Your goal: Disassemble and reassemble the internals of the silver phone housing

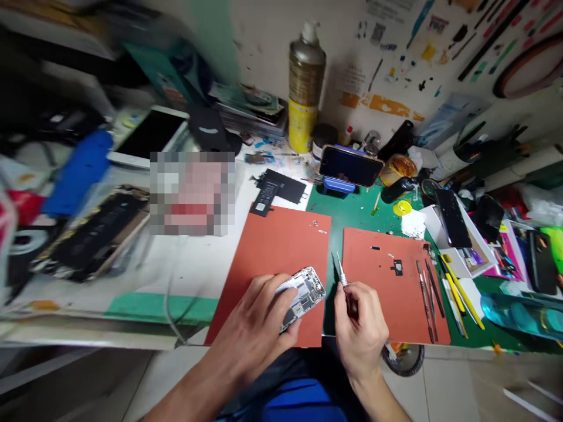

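My left hand (257, 319) is closed around an opened phone body (310, 288), its bare inner parts facing up, over the left red-brown mat (281, 246). Fingers cover much of the phone's near end. To the right, my right hand (364, 325) grips a slim screwdriver (342, 275) with a silver shaft and a dark handle, mostly hidden in the fingers. Its pointed end is directed away from me, apart from the phone, above the gap between the mats. Small loose parts (397, 267) lie on the right red-brown mat (365, 246).
Tweezers and thin metal tools (426, 302) lie on the right mat, beside yellow-handled tools (461, 293). Phone batteries (266, 196) rest behind the left mat. A phone on a blue stand (350, 166) and a spray can (305, 88) stand behind. An opened tablet-like device (99, 234) sits left.
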`<move>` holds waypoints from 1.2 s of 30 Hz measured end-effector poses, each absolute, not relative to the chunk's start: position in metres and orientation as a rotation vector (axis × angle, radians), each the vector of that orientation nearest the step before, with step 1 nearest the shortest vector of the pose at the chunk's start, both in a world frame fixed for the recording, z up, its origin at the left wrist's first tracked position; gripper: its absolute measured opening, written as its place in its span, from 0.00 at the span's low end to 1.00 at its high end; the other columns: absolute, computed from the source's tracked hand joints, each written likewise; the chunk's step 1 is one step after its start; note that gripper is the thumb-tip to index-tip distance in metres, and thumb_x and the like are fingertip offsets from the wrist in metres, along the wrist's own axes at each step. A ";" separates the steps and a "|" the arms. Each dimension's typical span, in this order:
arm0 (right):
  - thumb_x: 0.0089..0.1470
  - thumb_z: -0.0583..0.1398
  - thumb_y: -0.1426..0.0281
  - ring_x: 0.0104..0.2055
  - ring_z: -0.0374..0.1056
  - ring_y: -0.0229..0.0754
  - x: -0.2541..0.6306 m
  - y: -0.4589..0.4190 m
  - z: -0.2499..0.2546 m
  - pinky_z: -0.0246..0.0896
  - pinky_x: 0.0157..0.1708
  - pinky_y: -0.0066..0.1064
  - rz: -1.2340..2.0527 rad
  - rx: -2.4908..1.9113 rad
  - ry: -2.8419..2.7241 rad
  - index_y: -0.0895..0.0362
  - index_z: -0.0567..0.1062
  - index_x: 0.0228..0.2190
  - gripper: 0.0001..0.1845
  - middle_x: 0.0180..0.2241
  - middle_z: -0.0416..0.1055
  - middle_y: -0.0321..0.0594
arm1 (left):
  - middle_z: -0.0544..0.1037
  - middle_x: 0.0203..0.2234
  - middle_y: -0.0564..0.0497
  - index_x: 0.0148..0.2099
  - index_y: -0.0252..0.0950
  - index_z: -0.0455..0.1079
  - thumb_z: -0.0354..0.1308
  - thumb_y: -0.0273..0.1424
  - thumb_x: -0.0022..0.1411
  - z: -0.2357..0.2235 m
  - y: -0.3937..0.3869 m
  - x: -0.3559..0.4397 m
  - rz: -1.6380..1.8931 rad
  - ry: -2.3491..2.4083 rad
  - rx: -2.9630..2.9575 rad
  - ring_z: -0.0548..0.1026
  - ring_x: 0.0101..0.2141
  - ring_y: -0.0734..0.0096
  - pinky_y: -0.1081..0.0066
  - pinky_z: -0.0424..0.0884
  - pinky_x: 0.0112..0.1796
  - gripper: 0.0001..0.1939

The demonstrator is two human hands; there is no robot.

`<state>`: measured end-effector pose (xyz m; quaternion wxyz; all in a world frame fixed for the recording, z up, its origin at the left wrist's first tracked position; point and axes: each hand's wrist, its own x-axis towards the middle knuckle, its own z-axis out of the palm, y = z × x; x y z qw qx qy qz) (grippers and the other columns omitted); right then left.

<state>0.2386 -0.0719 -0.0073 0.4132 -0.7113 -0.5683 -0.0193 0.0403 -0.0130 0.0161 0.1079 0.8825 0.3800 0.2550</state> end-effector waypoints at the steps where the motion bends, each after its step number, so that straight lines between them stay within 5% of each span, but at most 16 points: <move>1: 0.70 0.62 0.74 0.38 0.77 0.41 0.236 -0.070 -0.009 0.74 0.40 0.31 -0.074 -1.827 -1.470 0.56 0.77 0.41 0.03 0.37 0.77 0.42 | 0.78 0.54 0.40 0.59 0.35 0.69 0.60 0.24 0.67 0.018 -0.017 0.040 0.740 1.165 2.565 0.77 0.53 0.52 0.56 0.83 0.49 0.19; 8: 0.73 0.59 0.63 0.39 0.76 0.49 0.225 -0.071 -0.010 0.71 0.43 0.39 -0.081 -1.958 -1.540 0.57 0.80 0.41 0.14 0.36 0.79 0.48 | 0.77 0.56 0.41 0.66 0.37 0.64 0.62 0.24 0.63 0.019 -0.041 0.030 0.836 1.417 2.271 0.78 0.56 0.55 0.56 0.81 0.56 0.30; 10: 0.71 0.61 0.59 0.40 0.78 0.48 0.218 -0.080 -0.003 0.72 0.46 0.39 0.177 -1.852 -1.395 0.56 0.82 0.42 0.14 0.38 0.82 0.47 | 0.77 0.57 0.41 0.66 0.38 0.64 0.63 0.26 0.63 0.017 -0.048 0.032 0.905 1.472 2.177 0.79 0.57 0.56 0.57 0.81 0.57 0.31; 14: 0.64 0.67 0.50 0.37 0.80 0.46 0.198 -0.093 0.008 0.76 0.37 0.34 1.069 -1.584 -0.878 0.56 0.82 0.52 0.26 0.39 0.84 0.46 | 0.75 0.62 0.41 0.71 0.42 0.62 0.64 0.28 0.64 0.014 -0.066 0.040 0.943 1.489 1.965 0.77 0.62 0.57 0.58 0.79 0.61 0.35; 18: 0.58 0.71 0.48 0.34 0.77 0.44 0.193 -0.091 0.014 0.75 0.34 0.32 1.405 -1.406 -0.566 0.56 0.84 0.49 0.28 0.37 0.84 0.45 | 0.71 0.70 0.43 0.76 0.48 0.59 0.65 0.37 0.67 0.018 -0.075 0.038 0.834 1.427 1.545 0.72 0.68 0.51 0.52 0.75 0.65 0.38; 28: 0.55 0.74 0.49 0.39 0.76 0.45 0.207 -0.097 0.028 0.76 0.42 0.34 1.383 -1.472 -0.680 0.54 0.86 0.45 0.25 0.37 0.82 0.43 | 0.85 0.54 0.39 0.63 0.35 0.74 0.66 0.50 0.68 0.034 -0.050 0.033 0.767 0.991 0.871 0.85 0.51 0.55 0.59 0.81 0.53 0.30; 36: 0.60 0.71 0.53 0.37 0.70 0.39 0.200 -0.093 0.045 0.70 0.40 0.29 1.288 -1.501 -0.770 0.55 0.83 0.44 0.20 0.36 0.77 0.38 | 0.85 0.55 0.40 0.65 0.36 0.73 0.70 0.50 0.65 0.040 -0.059 0.037 0.775 1.060 0.809 0.84 0.55 0.53 0.59 0.81 0.57 0.34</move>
